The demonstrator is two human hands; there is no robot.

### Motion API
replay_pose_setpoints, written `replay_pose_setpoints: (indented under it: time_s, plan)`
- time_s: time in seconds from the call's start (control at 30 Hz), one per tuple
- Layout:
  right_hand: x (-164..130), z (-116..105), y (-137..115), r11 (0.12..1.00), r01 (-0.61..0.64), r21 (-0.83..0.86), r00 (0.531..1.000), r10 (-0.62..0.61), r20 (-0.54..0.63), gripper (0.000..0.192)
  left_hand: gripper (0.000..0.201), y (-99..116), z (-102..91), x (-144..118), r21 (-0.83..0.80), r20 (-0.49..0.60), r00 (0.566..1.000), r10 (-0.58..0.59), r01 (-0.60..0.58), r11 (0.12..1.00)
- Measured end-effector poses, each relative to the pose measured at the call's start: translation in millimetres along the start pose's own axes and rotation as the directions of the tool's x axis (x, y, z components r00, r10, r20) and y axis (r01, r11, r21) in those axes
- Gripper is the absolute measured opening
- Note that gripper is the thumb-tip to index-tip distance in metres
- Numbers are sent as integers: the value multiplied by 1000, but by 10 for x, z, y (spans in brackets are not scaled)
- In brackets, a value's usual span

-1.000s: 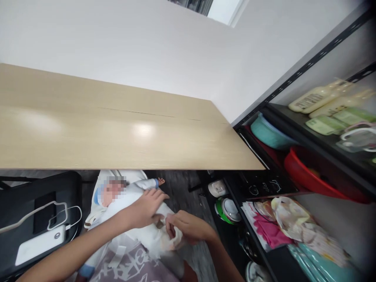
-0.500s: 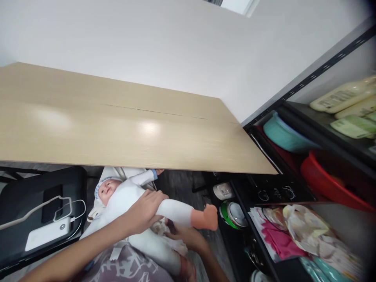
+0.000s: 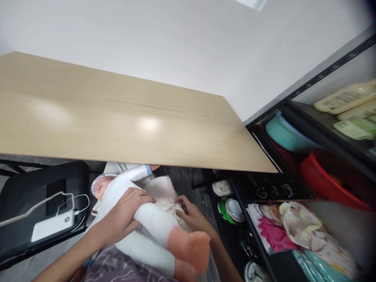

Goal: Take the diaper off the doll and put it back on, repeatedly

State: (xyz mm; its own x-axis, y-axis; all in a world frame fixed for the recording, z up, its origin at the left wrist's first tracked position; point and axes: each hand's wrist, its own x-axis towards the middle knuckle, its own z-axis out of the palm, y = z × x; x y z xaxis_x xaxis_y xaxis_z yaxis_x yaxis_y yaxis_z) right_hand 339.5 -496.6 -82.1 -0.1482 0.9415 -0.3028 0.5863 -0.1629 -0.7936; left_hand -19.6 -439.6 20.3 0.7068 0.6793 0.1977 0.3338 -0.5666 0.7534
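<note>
Lying across the person's lap, just in front of the counter's near edge, a doll in white clothing and a printed cap has its head to the left and its bare feet toward the lower right, one leg raised above the other. One of its arms stretches up to the counter's near edge, the sleeve ending in a blue cuff. The left hand lies over the doll's hip and upper thigh, its fingers fairly straight and the thumb set wide of them. The right hand, beyond the raised leg, has its fingers closed narrowly with the thumb on a gathered pale cloth, which spreads loosely beside that leg. Patterned purple-grey fabric covers the lap beneath the doll. Below the near edge toward the counter's left end, a black chair bears a white power bank with a pale cable plugged into it. Past the counter's near right corner, black shelving holds a teal basin, a red basin, cream bottles and, lower down, a bright pink cloth beside other folded fabrics.
</note>
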Motion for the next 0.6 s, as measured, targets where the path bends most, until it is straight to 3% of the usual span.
replay_pose_setpoints:
  time_s: [0.13,0.27,0.37,0.43,0.6]
  plan:
    - [625,328,-94,979,41,199,999,-33,-42,38,42,-4,3,-56,-14,55,996,67,-66,998]
    - [1159,667,-337,1000,25,13,987,-22,-161,45,41,25,21,-18,62,139,980,140,-150,987]
    - [1253,766,-474,974,76,-214,931,-146,-335,52,39,26,20,-44,114,132,979,154,-169,979]
    - [1243,787,-524,943,114,-313,898,-233,-374,56,38,17,29,-74,121,121,980,159,-174,977]
    - [1378,936,-632,891,268,-366,902,-366,-229,75,40,4,116,-63,194,114,972,207,-226,955]
